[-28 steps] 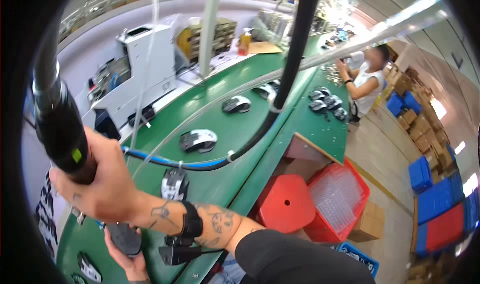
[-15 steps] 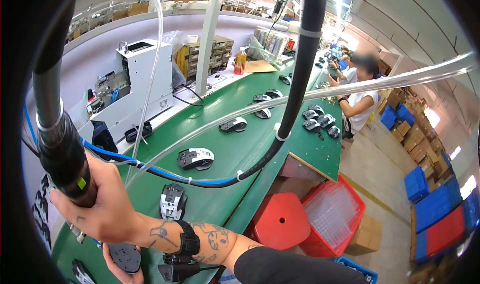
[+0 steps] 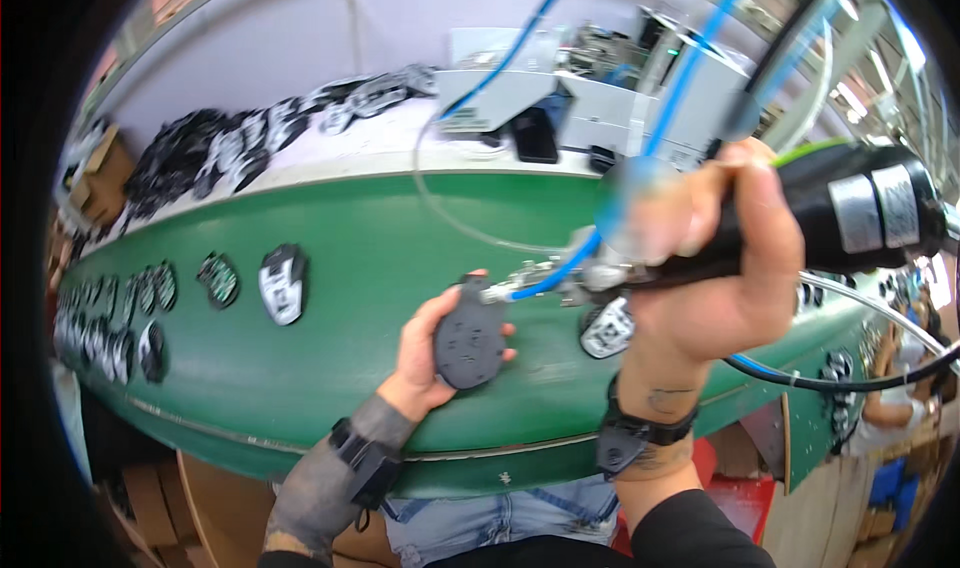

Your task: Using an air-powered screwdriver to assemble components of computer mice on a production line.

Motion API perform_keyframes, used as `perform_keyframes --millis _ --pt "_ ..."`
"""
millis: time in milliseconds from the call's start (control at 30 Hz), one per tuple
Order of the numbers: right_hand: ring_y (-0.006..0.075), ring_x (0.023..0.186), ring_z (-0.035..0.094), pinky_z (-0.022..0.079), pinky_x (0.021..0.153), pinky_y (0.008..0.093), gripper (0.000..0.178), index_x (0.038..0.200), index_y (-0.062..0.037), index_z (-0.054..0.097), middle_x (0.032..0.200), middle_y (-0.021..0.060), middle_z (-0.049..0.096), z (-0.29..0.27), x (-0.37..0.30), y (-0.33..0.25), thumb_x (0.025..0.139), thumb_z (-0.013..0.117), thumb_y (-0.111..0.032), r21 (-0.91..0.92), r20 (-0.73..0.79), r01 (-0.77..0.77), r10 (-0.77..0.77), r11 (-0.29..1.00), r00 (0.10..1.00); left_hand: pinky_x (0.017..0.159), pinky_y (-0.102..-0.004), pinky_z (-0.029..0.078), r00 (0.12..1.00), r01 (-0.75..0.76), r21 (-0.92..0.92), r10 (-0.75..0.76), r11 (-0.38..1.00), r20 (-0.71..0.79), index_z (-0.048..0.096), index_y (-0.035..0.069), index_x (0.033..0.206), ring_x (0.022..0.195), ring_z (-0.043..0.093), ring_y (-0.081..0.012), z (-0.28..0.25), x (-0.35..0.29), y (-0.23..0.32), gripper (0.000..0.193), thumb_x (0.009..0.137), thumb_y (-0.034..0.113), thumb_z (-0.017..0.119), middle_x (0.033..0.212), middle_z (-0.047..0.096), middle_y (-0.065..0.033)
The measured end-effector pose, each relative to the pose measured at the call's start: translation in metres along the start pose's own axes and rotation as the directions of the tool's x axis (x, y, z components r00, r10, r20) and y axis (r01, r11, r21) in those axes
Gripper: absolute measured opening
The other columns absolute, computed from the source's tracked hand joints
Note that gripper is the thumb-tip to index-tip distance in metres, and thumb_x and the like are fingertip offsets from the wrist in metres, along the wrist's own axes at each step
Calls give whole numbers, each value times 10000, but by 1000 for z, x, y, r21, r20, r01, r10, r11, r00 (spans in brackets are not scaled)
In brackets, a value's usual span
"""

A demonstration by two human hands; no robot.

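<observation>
Grey base [image 3: 466,346], left hand [image 3: 416,360]; driver [image 3: 818,208], right hand [image 3: 728,278]

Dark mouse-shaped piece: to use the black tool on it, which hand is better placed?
Probably the right hand: it grips the black tool, whose front overlaps the upper end of the dark mouse-shaped piece in this view. The left hand holds that piece, so it seems suited to steadying.

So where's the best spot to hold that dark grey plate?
I'd hold the dark grey plate by its two long edges, coming from the near side and underneath. It's flat and longer than wide, so gripping across it should be easiest. The left hand seems to do that, leaving most of the top uncovered, while the black tool has its tip near the far end.
</observation>
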State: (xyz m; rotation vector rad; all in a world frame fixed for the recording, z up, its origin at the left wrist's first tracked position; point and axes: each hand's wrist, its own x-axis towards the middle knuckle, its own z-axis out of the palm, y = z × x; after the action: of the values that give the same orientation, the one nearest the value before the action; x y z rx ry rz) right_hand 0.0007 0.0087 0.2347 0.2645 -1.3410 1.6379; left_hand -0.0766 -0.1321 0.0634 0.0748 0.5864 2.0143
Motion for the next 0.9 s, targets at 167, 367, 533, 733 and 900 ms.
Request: perform_keyframes --millis 167,367,533,733,900 --pt "138 441 420 367 502 283 253 914 -25 486 549 27 451 15 -1 7 880 433 -270 99 -9 -44 45 994 999 742 -457 529 998 -42 4 42 999 44 381 94 1300 901 590 -286 -7 -16 11 471 894 325 448 1078 533 -141" --pt "141 429 416 380 500 286 246 915 -30 472 542 29 449 14 -1 11 875 439 -271 128 -9 -67 68 989 998 758 -469 526 999 22 -9 -22 1000 33 378 97 1305 902 589 -283 -7 -13 11 478 893 331 444 1082 531 -142" --pt "120 429 410 347 474 264 223 872 -37 473 544 9 441 17 0 5 846 469 -258 83 29 -58 56 995 998 757 -489 520 997 62 -25 -61 998 38 389 71 1295 899 591 -305 -7 -14 11 494 887 349 421 1081 544 -160" --pt "117 429 402 321 454 241 209 869 -38 475 545 9 427 25 -8 8 830 476 -244 121 -46 -59 65 991 997 716 -453 534 997 26 0 -26 1000 67 418 49 1270 844 598 -279 -5 -17 20 492 889 360 425 1067 543 -152" --pt "118 543 427 363 564 271 257 989 -12 489 620 11 452 9 -4 -12 861 477 -233 241 162 -68 29 968 986 662 -371 534 925 -279 238 327 930 -195 407 98 1262 820 577 -206 -19 -3 38 437 880 288 504 1054 521 -89"
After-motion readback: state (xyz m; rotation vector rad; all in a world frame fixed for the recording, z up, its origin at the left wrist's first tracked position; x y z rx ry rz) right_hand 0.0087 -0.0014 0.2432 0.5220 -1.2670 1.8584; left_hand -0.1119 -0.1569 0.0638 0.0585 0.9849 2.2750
